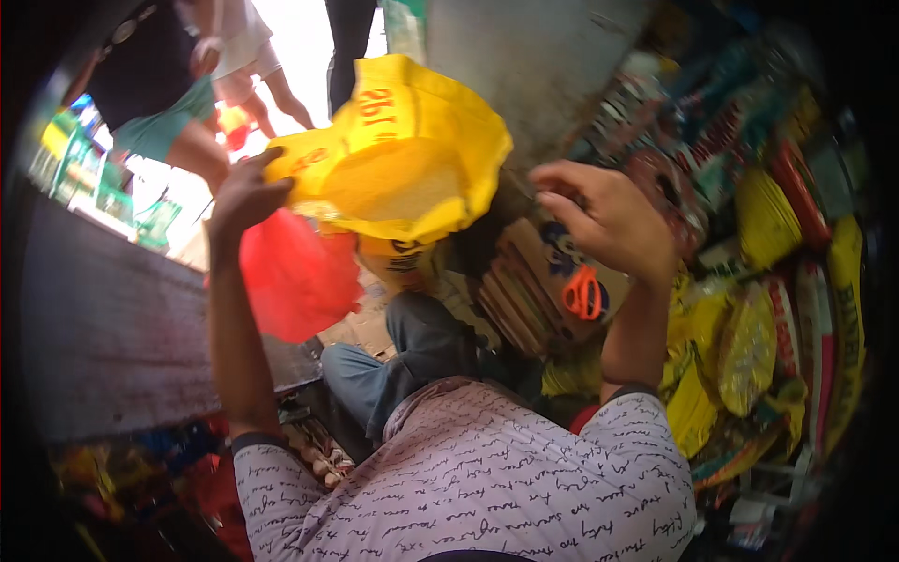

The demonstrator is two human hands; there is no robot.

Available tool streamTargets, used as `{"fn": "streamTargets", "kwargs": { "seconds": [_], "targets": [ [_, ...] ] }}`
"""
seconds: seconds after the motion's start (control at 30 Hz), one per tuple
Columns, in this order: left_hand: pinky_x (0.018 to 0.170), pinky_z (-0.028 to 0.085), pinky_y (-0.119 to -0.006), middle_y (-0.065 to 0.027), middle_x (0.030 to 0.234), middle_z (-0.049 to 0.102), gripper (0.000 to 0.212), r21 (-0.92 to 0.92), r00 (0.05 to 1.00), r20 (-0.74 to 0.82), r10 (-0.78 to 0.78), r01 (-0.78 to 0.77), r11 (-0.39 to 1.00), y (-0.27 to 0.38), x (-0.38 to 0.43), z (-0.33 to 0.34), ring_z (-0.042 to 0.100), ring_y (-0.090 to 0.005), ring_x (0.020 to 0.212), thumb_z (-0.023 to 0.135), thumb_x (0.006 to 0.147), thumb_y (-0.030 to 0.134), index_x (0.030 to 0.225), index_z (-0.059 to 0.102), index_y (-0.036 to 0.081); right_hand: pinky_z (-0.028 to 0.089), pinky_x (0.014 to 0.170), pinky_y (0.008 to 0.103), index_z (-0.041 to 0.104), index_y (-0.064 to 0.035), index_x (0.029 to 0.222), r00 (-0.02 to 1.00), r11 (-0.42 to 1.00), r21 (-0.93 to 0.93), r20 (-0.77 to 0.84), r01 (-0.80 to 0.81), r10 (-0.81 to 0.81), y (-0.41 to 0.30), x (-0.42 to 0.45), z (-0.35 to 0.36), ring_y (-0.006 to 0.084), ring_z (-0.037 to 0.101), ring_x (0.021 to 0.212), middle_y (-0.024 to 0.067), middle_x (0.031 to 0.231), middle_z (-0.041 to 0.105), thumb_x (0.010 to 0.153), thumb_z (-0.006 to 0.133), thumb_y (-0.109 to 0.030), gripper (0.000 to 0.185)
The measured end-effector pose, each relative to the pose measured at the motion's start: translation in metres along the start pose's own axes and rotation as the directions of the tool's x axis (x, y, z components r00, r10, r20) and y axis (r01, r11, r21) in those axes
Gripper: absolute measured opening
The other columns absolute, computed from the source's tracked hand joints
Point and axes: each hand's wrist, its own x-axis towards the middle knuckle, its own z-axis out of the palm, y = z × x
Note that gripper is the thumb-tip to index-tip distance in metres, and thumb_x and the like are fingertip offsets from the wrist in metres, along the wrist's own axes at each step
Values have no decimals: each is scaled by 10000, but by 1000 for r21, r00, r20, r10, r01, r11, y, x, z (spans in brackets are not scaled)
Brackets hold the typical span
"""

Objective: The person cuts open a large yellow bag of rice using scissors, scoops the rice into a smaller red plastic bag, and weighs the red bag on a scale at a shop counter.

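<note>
My left hand (242,193) grips the left rim of a yellow printed sack (456,140), whose mouth gapes wide. Inside shows a pale yellow surface (400,183); whether it is contents or lining I cannot tell. Beside my left forearm, below the sack's rim, is a bright red plastic bag (298,274). My right hand (614,211) hovers right of the sack, apart from it, fingers curled; nothing is clearly visible in them. Just below that hand, orange-handled scissors (583,293) rest against a stack of cardboard (523,281), their blades not visible.
Filled plastic packets (748,351) and yellow bags (769,221) crowd the right side. A grey panel (119,316) borders the left, and a grey wall (520,63) stands ahead. Several people are at the bright opening, one in green shorts (168,126). Garlic-like bulbs (319,456) lie by my left elbow.
</note>
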Motion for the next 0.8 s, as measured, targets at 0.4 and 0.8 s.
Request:
{"fn": "streamTargets", "kwargs": {
  "seconds": [0.4, 0.8],
  "targets": [
    [711, 501, -409, -149, 843, 632, 400, 185, 954, -164, 253, -222, 957, 146, -101, 92, 655, -309, 801, 701, 873, 303, 1205, 623, 94, 470, 886, 427, 644, -34, 1012, 880, 875, -256, -361, -412, 309, 50, -174, 6, 365, 604, 1002, 183, 1099, 618, 781, 730, -233, 317],
    [733, 487, -426, -42, 833, 642, 159, 323, 768, -470, 435, -309, 895, 131, -66, 139, 651, -246, 880, 686, 779, 265, 890, 665, 154, 471, 930, 352, 612, 45, 1096, 869, 933, 232, -475, 275, -138, 32, -98, 21, 249, 617, 985, 146, 1027, 657, 899, 666, -92, 246]
  ]
}}
